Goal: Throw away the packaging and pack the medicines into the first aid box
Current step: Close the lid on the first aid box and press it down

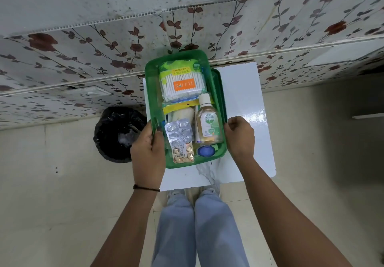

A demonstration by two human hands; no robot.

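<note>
A green first aid box sits open over the white table. Inside lie a pack of cotton swabs, a Dettol bottle, a silver blister strip, a gold blister strip, a white roll and a blue cap. My left hand grips the box's left rim. My right hand holds the right side, where a green lid shows behind the box.
A bin lined with a black bag stands on the floor left of the table. A floral-patterned wall runs behind. My legs are below the table's near edge.
</note>
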